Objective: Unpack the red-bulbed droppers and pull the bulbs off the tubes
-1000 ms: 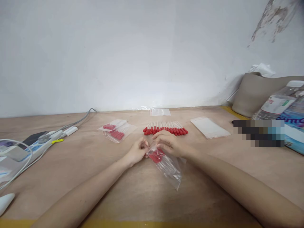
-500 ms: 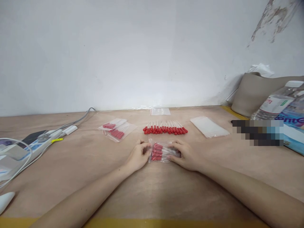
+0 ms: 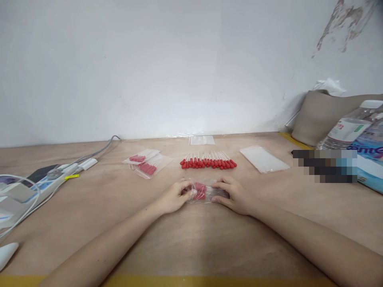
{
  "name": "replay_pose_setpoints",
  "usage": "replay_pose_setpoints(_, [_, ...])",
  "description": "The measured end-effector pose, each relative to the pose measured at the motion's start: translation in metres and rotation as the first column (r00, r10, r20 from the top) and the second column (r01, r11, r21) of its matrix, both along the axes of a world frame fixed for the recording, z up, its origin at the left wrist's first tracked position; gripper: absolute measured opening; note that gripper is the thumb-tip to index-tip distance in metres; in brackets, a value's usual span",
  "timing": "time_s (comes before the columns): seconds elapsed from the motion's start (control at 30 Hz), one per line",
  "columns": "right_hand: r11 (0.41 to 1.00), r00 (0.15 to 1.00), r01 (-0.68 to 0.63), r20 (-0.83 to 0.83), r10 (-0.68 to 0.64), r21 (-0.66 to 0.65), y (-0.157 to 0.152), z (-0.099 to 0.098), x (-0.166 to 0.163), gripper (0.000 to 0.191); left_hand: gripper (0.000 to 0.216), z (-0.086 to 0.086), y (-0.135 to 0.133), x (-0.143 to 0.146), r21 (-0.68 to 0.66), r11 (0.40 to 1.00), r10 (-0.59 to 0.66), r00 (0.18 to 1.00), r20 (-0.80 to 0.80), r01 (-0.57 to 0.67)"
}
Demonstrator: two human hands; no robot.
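Observation:
Between my hands lies a clear plastic bag [image 3: 206, 193] with red-tipped white sticks in it, red ends to the left. My left hand [image 3: 176, 196] pinches the bag's left end between thumb and fingers. Around the right end, my right hand [image 3: 234, 196] grips the bag with thumb and fingers. Just beyond, a row of loose red-tipped sticks [image 3: 208, 162] lies with the red ends toward me. To the left rest filled bags of such sticks [image 3: 147, 167], overlapping. A stack of flat clear bags [image 3: 265, 160] is at the right.
A single flat bag [image 3: 202, 140] lies by the wall. A power strip [image 3: 44, 185] with plugs and cables is at the left, with a white object [image 3: 7, 255] nearer me. On the right stand a grey-brown container [image 3: 314, 119], a plastic bottle [image 3: 347, 129] and a blue package [image 3: 371, 173].
My left thumb and fingers have moved slightly right, further over the bag's left end. The red tips inside have bunched together. My right hand has hardly moved.

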State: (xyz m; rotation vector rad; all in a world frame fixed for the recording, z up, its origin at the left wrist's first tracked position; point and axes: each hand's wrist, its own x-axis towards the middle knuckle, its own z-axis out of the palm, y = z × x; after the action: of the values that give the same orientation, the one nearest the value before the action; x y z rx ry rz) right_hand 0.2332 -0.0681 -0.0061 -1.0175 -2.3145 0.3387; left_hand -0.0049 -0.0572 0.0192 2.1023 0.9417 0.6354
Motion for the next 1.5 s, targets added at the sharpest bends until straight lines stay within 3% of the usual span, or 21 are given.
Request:
replay_pose_setpoints(0.17, [0.999, 0.999, 0.03, -0.014, -0.03, 0.041, 0.003, -0.004, 0.001, 0.033, 0.035, -0.001, -0.007, 0.005, 0.072, 0.997, 0.022, 0.999, -0.043, -0.019])
replay_pose_setpoints(0.4, [0.998, 0.999, 0.033, -0.021, -0.032, 0.054, 0.006, -0.006, 0.003, 0.03, 0.01, -0.003, -0.015, 0.014, 0.33, 0.941, 0.104, 0.99, -0.091, -0.068])
replay_pose_setpoints(0.63, [0.999, 0.999, 0.037, -0.023, -0.036, 0.021, 0.007, -0.005, 0.003, 0.03, 0.021, -0.004, -0.011, 0.013, 0.344, 0.935, 0.096, 0.995, 0.002, -0.091])
replay_pose_setpoints(0.9, [0.999, 0.999, 0.031, -0.028, -0.03, 0.036, 0.007, -0.004, 0.004, 0.031, 0.016, -0.003, -0.011, 0.013, 0.272, 0.955, 0.123, 0.992, -0.004, -0.117])
replay_pose_setpoints(1.2, [0.999, 0.999, 0.047, -0.02, -0.047, 0.01, 0.009, -0.004, 0.006, 0.031, 0.023, -0.016, 0.008, -0.005, -0.005, 0.988, 0.153, 0.959, 0.24, -0.156])
replay_pose_setpoints(1.37, [0.999, 0.999, 0.047, -0.023, -0.047, 0.007, 0.008, -0.003, 0.007, 0.03, 0.032, 0.0, 0.021, -0.026, -0.245, 0.962, 0.198, 0.922, 0.333, -0.118])
replay_pose_setpoints(1.5, [0.999, 0.999, 0.048, -0.012, -0.048, 0.003, 0.009, -0.004, 0.007, 0.03, 0.034, 0.026, 0.036, -0.064, -0.29, 0.923, 0.334, 0.899, 0.283, -0.251])
